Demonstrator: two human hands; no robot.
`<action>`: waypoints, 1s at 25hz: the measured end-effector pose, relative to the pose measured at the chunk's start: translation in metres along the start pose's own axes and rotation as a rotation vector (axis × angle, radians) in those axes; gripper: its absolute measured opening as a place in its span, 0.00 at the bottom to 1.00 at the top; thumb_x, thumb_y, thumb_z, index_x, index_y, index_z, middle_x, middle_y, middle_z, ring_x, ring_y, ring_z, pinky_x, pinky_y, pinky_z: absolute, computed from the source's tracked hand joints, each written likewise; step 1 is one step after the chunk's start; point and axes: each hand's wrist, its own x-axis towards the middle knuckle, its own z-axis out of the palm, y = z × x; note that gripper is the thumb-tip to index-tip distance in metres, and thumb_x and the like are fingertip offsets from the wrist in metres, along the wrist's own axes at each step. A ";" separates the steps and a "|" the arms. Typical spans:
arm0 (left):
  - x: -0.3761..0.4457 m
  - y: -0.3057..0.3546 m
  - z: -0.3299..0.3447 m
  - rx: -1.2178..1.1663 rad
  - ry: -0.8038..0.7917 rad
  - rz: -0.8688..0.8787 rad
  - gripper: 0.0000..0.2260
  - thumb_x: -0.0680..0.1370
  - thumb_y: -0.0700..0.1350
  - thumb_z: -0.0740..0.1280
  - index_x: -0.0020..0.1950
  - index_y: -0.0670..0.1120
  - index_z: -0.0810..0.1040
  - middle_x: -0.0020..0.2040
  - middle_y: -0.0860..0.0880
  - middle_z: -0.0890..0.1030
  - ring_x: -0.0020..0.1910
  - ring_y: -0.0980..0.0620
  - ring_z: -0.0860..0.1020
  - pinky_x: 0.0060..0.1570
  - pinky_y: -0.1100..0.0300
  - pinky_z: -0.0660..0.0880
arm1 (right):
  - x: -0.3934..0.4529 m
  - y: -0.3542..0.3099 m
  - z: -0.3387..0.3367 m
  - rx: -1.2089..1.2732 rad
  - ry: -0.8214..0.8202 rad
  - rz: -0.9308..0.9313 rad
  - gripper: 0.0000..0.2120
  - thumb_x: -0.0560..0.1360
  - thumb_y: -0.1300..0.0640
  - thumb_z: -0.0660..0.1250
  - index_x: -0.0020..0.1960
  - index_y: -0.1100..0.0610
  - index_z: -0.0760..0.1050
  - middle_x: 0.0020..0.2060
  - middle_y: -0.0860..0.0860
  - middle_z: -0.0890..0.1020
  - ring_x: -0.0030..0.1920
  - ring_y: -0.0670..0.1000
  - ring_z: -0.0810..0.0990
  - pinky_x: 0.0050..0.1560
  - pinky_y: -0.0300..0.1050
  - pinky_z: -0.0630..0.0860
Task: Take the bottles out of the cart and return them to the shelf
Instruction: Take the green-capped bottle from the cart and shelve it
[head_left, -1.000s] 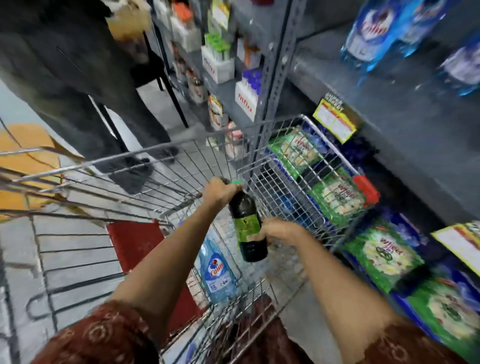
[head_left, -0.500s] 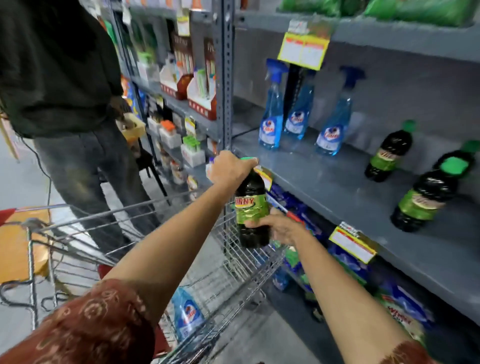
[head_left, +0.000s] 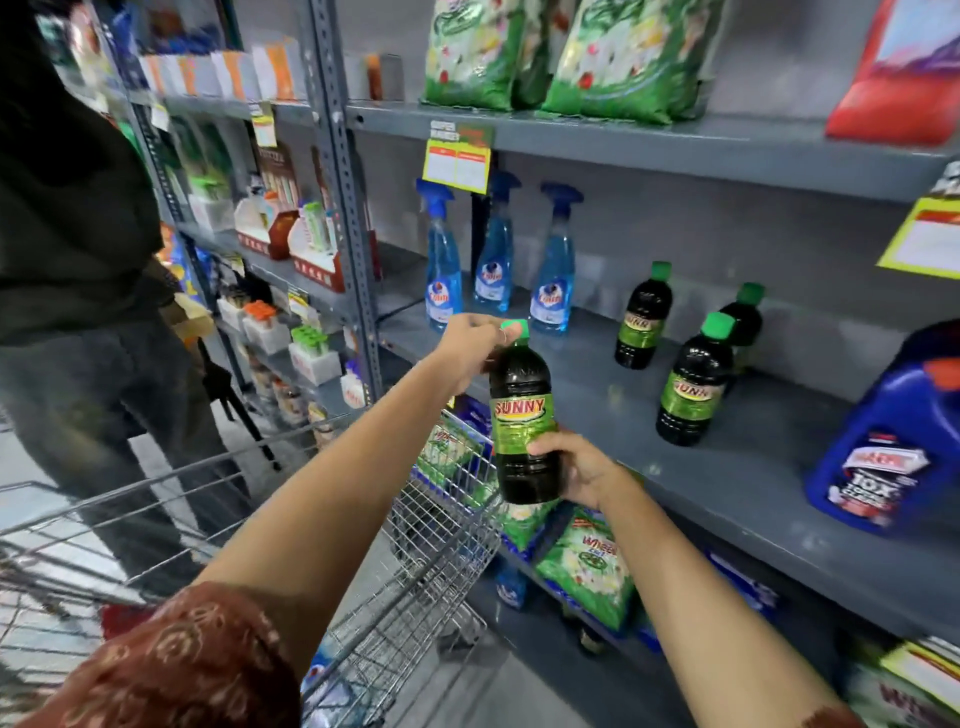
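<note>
Since half a second ago my view has swung up toward the shelf (head_left: 727, 467) and the dark bottle (head_left: 522, 415) has risen clear of the cart (head_left: 441, 519). From the head camera, my left hand (head_left: 472, 348) pinches the neck just under the green cap, my right hand (head_left: 576, 467) cups the lower side; both are clamped on it, upright, long axis vertical. It hangs just outside the shelf's front edge, and the right hand is nearer. Bare board lies ahead and right, between the spray bottles (head_left: 493, 265) and three matching bottles (head_left: 693, 384). I judge a short forward push suffices.
</note>
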 end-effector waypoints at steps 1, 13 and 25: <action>0.003 0.000 0.007 -0.011 0.005 0.009 0.04 0.74 0.40 0.68 0.47 0.41 0.78 0.37 0.47 0.77 0.38 0.50 0.75 0.37 0.60 0.71 | 0.001 -0.001 -0.005 0.006 0.010 -0.018 0.32 0.54 0.63 0.71 0.59 0.60 0.73 0.44 0.55 0.84 0.47 0.56 0.80 0.54 0.51 0.76; 0.081 0.013 0.083 -0.043 -0.116 0.192 0.15 0.74 0.34 0.66 0.60 0.38 0.77 0.47 0.43 0.77 0.49 0.49 0.74 0.51 0.62 0.73 | 0.039 -0.045 -0.057 -0.220 0.624 -0.294 0.30 0.63 0.63 0.77 0.62 0.61 0.72 0.53 0.54 0.80 0.53 0.53 0.78 0.55 0.45 0.71; 0.166 -0.011 0.114 0.083 -0.378 0.263 0.19 0.73 0.30 0.65 0.64 0.36 0.73 0.41 0.52 0.77 0.39 0.60 0.76 0.42 0.74 0.75 | 0.107 -0.046 -0.112 -0.383 0.866 -0.280 0.31 0.63 0.57 0.77 0.63 0.56 0.71 0.60 0.56 0.80 0.61 0.56 0.77 0.66 0.57 0.71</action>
